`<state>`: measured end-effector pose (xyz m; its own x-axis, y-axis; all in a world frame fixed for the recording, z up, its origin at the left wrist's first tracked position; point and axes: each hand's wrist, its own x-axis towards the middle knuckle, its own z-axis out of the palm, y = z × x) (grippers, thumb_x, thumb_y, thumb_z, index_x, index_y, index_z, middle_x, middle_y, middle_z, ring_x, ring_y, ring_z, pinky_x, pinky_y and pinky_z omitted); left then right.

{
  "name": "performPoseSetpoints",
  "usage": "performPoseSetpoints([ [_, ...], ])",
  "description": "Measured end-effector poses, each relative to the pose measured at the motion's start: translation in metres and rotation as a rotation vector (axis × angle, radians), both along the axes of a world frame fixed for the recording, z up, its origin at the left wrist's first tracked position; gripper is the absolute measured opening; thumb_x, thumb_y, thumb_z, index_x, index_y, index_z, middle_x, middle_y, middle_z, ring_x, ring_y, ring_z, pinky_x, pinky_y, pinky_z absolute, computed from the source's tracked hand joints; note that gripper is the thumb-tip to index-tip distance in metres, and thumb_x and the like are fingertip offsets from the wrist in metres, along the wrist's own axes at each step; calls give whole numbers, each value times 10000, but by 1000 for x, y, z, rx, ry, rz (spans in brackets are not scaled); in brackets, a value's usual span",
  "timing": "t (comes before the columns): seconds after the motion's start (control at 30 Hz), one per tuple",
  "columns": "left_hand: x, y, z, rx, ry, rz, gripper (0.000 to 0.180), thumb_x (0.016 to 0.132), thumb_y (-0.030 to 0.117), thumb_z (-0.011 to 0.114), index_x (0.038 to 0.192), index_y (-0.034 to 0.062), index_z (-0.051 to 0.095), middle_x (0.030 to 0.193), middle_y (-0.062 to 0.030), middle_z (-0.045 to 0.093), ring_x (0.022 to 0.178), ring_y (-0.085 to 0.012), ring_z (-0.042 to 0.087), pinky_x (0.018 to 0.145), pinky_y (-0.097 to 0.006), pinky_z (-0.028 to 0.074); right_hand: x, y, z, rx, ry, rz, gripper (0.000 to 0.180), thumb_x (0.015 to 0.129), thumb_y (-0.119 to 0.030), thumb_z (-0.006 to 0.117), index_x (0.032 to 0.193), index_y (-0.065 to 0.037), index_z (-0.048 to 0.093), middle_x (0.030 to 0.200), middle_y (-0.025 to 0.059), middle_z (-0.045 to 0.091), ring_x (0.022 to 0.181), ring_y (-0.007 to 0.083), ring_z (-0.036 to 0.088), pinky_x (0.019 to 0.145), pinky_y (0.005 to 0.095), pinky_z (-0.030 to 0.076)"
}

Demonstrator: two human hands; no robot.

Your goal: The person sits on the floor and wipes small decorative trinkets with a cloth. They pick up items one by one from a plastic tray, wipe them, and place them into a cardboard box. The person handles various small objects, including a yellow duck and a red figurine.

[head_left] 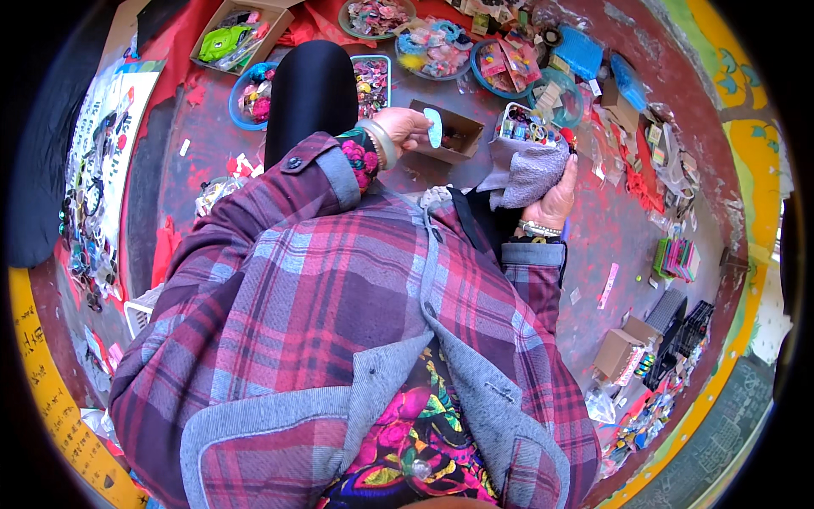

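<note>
Apart, left hand [400, 129] pinches a blue piece [435, 127], right hand [553, 199] grey cloth [532, 170] — beside a white basket [504, 123] of trinkets [521, 125]

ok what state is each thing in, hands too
Left hand: pinching pale blue piece
Pale blue piece: held up
Right hand: holding grey cloth
Grey cloth: creased, held
Small cardboard box: open, things inside
Upper-left cardboard box: open, filled
Leftmost blue basin: uncovered, filled
White tray: uncovered, filled

We cannot identify the contents of the brown cardboard box [454, 155]. Grey fuzzy cloth [532, 176] partly hides the right hand [554, 202].
</note>
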<state>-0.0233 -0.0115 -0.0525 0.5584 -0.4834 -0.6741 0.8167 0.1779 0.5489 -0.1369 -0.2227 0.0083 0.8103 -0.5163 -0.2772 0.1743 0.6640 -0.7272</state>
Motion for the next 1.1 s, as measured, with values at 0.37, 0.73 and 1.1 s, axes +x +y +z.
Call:
performPoseSetpoints([
  [0.37, 15, -38, -53, -13, 205, 102, 267, 856, 36, 430, 1085, -104, 428, 956, -184, 503, 801, -240, 567, 650, -260, 510, -6, -13, -32, 5, 58, 2, 290, 889, -327, 507, 1001, -63, 549, 926, 52, 608, 842, 184, 585, 772, 339, 465],
  [0.73, 17, 8, 33, -443, -99, -18, 415, 860, -78, 374, 1239, -164, 226, 1217, -274, 381, 1132, -353, 468, 931, -293, 453, -5, -12, -25, 29, 49, -7, 290, 882, -323, 519, 996, -59, 548, 921, 61, 607, 845, 201, 588, 766, 354, 473],
  [1.1, -12, 30, 55, -307, -276, -198, 221, 907, 157, 482, 1033, -18, 526, 925, -143, 633, 739, -135, 631, 612, -192, 493, -4, 14, -2, -42, 24, 304, 417, 902, -353, 465, 1101, 10, 510, 1011, 120, 601, 893, 228, 596, 795, 350, 478],
])
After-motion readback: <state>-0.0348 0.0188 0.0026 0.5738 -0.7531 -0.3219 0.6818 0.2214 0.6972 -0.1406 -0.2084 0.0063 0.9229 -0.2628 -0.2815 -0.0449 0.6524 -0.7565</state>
